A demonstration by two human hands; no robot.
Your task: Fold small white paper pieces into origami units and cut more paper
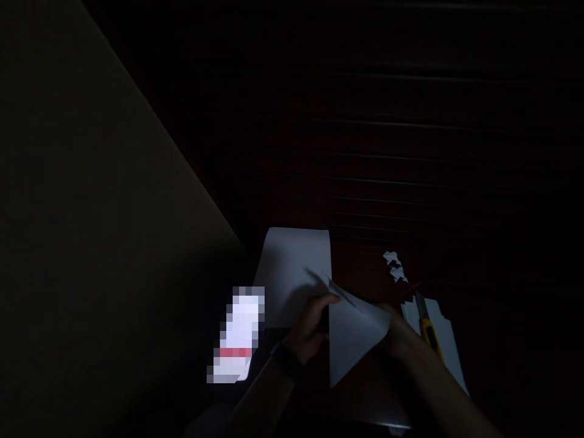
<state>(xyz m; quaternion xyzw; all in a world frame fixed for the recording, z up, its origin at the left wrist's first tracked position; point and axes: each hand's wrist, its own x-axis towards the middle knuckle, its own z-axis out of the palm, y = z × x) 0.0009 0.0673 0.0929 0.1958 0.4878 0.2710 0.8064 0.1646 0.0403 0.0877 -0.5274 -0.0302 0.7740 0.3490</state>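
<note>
A white sheet of paper (353, 337), partly folded over with one corner pointing down, is held between my two hands above the dark table. My left hand (312, 319), with a dark band at the wrist, grips its left edge, thumb on top. My right hand (393, 331) is closed at the sheet's right side, its fingers mostly hidden behind the paper. Beyond my left hand lies another white sheet (292, 258), crossed by shadow. To the right, a yellow utility knife (429, 334) with its blade out rests on a pile of cut paper (449, 347).
Small jagged paper scraps (396, 269) lie on the dark wooden table (356, 261), beyond the pile. A bright, pixelated phone-like screen (239, 331) is left of my left hand. A plain wall (114, 213) borders the left side; the scene is very dim.
</note>
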